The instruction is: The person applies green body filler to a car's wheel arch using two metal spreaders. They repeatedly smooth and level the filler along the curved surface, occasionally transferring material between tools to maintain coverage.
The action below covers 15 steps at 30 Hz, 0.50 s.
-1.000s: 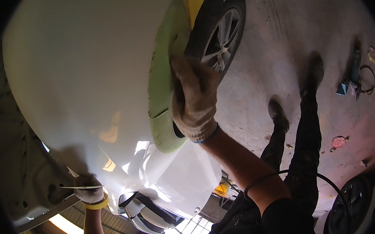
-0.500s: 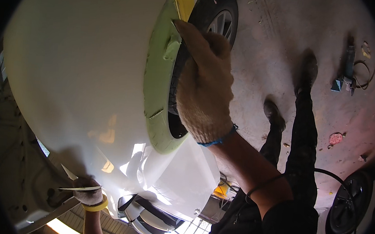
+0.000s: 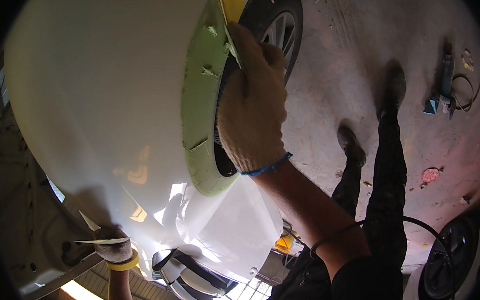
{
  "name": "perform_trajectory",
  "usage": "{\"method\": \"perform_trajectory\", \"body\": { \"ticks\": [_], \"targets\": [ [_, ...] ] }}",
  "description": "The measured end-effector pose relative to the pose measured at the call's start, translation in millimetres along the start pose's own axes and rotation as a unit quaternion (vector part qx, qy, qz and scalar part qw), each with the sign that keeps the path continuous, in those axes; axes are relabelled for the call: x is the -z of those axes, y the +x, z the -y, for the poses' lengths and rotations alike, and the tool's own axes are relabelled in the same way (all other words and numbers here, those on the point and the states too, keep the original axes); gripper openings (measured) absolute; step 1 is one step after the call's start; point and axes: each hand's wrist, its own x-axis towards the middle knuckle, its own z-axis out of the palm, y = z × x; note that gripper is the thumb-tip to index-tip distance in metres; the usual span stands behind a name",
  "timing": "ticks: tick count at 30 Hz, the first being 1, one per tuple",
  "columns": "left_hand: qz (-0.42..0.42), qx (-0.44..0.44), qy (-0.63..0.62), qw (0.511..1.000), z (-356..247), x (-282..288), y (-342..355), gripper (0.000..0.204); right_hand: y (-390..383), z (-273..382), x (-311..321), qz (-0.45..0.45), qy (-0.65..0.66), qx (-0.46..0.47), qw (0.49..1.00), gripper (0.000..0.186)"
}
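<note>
Shifted slightly left since the earlier frame, the gloved right hand (image 3: 254, 102) clamps a thin spreader (image 3: 233, 48) at the edge of the green putty band (image 3: 192, 117) around the wheel arch. More putty lumps (image 3: 208, 72) show there. Beyond the pale fender (image 3: 103, 81), the gloved left hand (image 3: 112, 248) meets a thin pale plate (image 3: 92, 241), its grip unclear; a yellow ring (image 3: 123, 263) circles its wrist.

Car body workshop: green filler (image 3: 199, 109) on white fender (image 3: 102, 92), stained floor (image 3: 331, 84).

The gloved right hand (image 3: 254, 102) holds a smeared blade (image 3: 234, 49) at the green arch (image 3: 198, 115), beside the wheel (image 3: 282, 28); the left hand (image 3: 115, 250) grips a pale plate (image 3: 94, 242).
</note>
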Motion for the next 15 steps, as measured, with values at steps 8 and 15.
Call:
{"method": "perform_trajectory", "body": {
  "ticks": [8, 15],
  "targets": [
    [0.009, -0.03, 0.017, 0.999, -11.9, 7.3, 9.3, 0.015, -10.2, 7.9, -1.5, 0.006, 0.01, -0.01, 1.0, 0.042],
    [0.025, 0.038, -0.076, 0.996, -11.5, 6.4, 4.4, 0.014, 6.4, 14.2, -11.6, -0.008, -0.03, 0.008, 0.999, 0.043]
  ]
}}
